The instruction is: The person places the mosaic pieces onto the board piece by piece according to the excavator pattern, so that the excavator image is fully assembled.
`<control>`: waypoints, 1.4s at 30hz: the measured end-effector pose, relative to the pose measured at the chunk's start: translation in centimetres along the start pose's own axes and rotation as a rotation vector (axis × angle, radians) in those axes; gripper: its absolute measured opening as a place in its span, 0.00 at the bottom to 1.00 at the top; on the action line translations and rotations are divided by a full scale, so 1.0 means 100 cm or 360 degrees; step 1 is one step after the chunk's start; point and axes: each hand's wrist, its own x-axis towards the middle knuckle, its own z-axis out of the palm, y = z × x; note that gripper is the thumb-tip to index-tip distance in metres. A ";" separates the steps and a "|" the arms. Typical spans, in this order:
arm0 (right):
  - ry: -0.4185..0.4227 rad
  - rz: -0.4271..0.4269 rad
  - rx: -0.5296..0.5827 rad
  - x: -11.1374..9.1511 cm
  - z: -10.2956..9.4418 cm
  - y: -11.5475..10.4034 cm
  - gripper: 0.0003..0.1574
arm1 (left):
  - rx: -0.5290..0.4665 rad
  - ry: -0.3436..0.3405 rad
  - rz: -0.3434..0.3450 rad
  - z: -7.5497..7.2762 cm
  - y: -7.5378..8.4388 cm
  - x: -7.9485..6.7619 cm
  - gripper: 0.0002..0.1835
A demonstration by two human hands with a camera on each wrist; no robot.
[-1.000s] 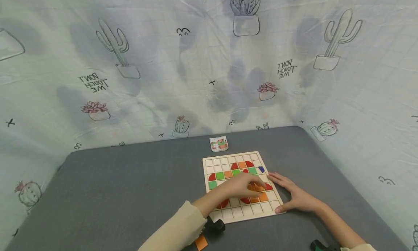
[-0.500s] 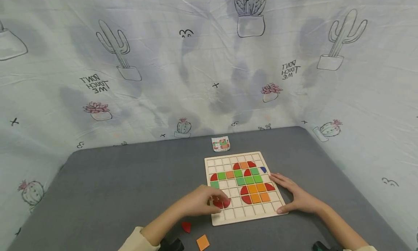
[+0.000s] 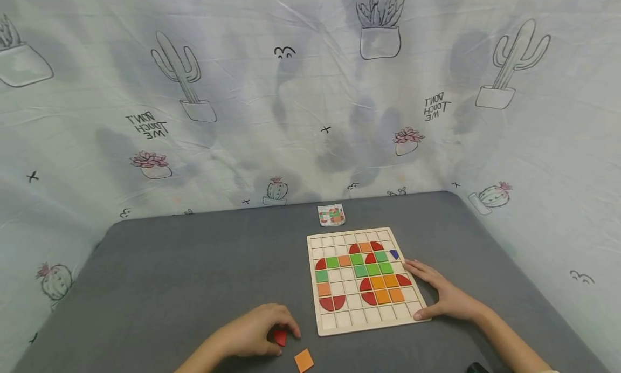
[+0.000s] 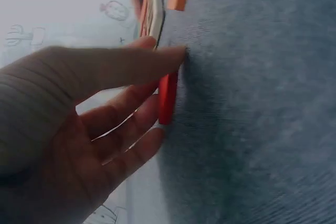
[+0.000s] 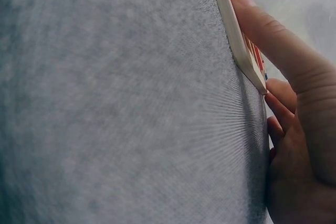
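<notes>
A pale wooden grid board (image 3: 342,327) lies on the right of the grey table, with red, green and orange tiles in its cells. To its lower left, my left hand (image 3: 257,330) curls its thumb and fingers round a red tile (image 3: 280,337) with a curved side. In the left wrist view this red tile (image 4: 167,100) stands at the fingertips, low against the cloth. My right hand (image 3: 448,296) lies along the board's right edge, fingers extended and spread. Its thumb (image 5: 268,30) rests on the near right corner of the board in the right wrist view.
A loose orange square tile (image 3: 304,360) lies near me, beside the left hand. A small blue piece (image 3: 394,254) sits at the board's right side. Behind the board lies a small pattern card (image 3: 331,215). A cactus-print cloth (image 3: 233,146) hangs behind the table.
My left hand has moved from over the board's tiles, down and left past the lower red tiles, to the loose red tile on the table. My right hand stays at the board's edge.
</notes>
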 end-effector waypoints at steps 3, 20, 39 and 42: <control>0.0004 0.0002 0.0004 0.000 0.000 0.001 0.60 | -0.0021 0.0065 0.0023 0.003 -0.003 0.002 0.16; -0.0012 0.0064 0.0014 0.002 0.003 0.002 0.61 | 0.0107 0.0409 -0.0101 -0.012 -0.034 0.038 0.17; 0.0020 0.0037 0.0022 0.001 0.001 0.003 0.61 | 0.0197 0.0429 -0.0117 -0.009 -0.031 0.032 0.18; 0.0019 0.0032 0.0019 0.000 0.002 0.003 0.61 | 0.0235 0.0444 -0.0113 -0.007 -0.030 0.030 0.20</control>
